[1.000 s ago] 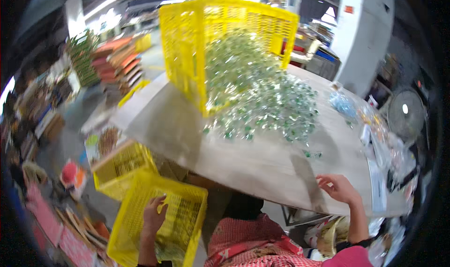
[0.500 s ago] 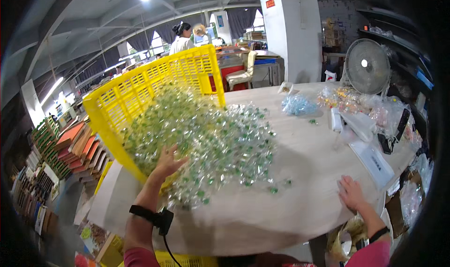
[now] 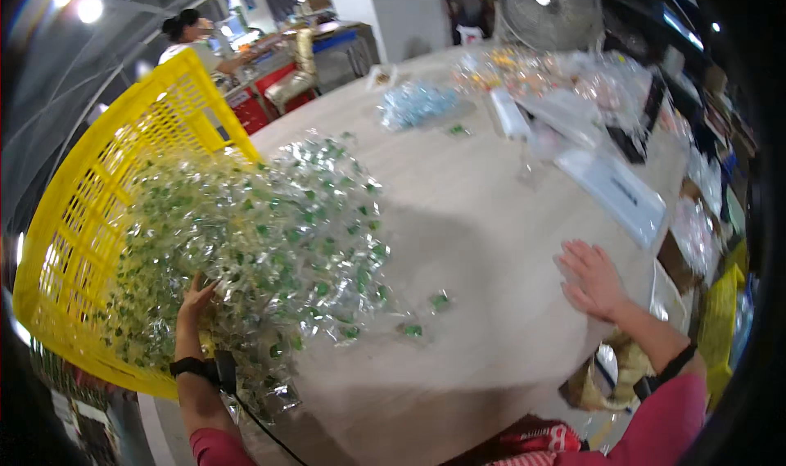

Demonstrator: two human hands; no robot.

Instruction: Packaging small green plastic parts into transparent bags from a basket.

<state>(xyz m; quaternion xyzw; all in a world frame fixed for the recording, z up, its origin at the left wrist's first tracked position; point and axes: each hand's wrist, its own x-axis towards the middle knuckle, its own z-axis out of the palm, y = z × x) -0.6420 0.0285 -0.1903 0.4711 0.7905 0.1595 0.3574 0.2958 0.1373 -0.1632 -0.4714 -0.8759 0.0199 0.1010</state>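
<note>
A yellow plastic crate (image 3: 54,245) lies tipped on its side at the left of the table. From it a large heap of small clear plastic packets with green pieces inside (image 3: 315,245) spreads over the tabletop. My left hand (image 3: 196,296) reaches into the heap near the crate's mouth, its visible fingers apart; packets partly cover the fingertips. No packet shows in its grasp. At the right, my right hand (image 3: 591,282) lies flat on the pale table (image 3: 483,245) with fingers spread and nothing in it.
Light blue packets (image 3: 417,104) and orange-yellow ones (image 3: 512,69) lie toward the back. A fan (image 3: 548,11) stands behind. Clear bags and a flat white-blue package (image 3: 616,194) occupy the right side. Another person (image 3: 190,36) sits at the far left.
The view has swung right and down, so the table things appear shifted left. My left hand has moved deeper among the packets. My right hand still rests flat on the table.
</note>
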